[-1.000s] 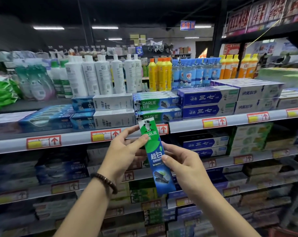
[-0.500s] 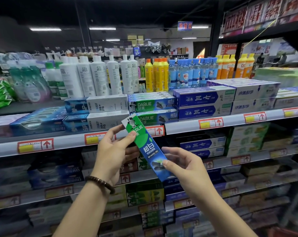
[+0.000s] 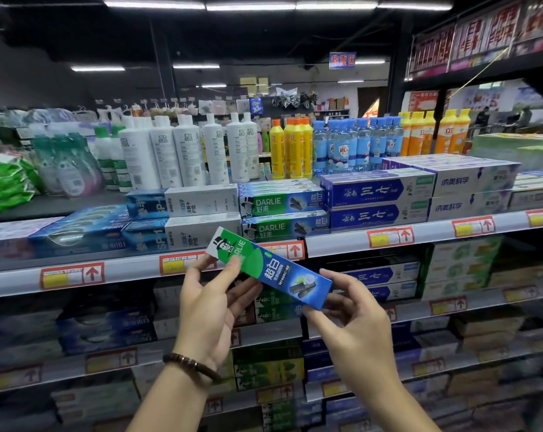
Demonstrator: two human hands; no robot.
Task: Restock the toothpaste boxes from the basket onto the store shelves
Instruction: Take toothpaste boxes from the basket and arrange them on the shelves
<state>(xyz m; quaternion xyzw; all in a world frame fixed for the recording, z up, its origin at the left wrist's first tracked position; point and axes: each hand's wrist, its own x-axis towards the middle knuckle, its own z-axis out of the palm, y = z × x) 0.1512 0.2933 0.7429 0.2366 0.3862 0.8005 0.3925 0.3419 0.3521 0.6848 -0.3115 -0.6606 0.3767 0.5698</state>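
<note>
Far left, top shelf: green soft packs point(image 3: 5, 182) lie heaped at the edge, with translucent pouches point(image 3: 67, 169) just beside them.
Back row: tall white bottles point(image 3: 170, 157), then yellow bottles point(image 3: 292, 151), blue-capped bottles point(image 3: 354, 148) and yellow-orange bottles point(image 3: 432, 132) stand upright behind the cartons.
Front row: blue cartons point(image 3: 86, 229) lie flat. After them come white-and-blue cartons point(image 3: 198, 204) two high, a green DARLIE stack point(image 3: 279, 204) two high, dark blue cartons point(image 3: 376, 191) and pale cartons point(image 3: 469, 182).
Shelf rail point(image 3: 133, 271): a white strip that slopes up to the right in this wide view and carries red-framed price tags point(image 3: 72, 275) with up arrows.
My left hand point(image 3: 211, 307): my thumb presses on the green face and my fingers curl behind, gripping the upper end. A dark bead bracelet point(image 3: 192, 366) sits on the wrist.
Toothpaste box point(image 3: 273, 269): green and blue, marked DARLIE, held between both my hands. It is tilted, white end up-left and blue end down-right. It is in the air in front of the rail, just below the DARLIE stack.
My right hand point(image 3: 354, 332): my thumb and fingertips pinch the blue lower end.
Lower shelves point(image 3: 482, 299): more cartons in rows, too blurred to read.
Room: a dark ceiling with strip lights point(image 3: 251, 6), a blue hanging sign point(image 3: 342, 60) in the middle distance, and red banners point(image 3: 482, 42) high at the right.
</note>
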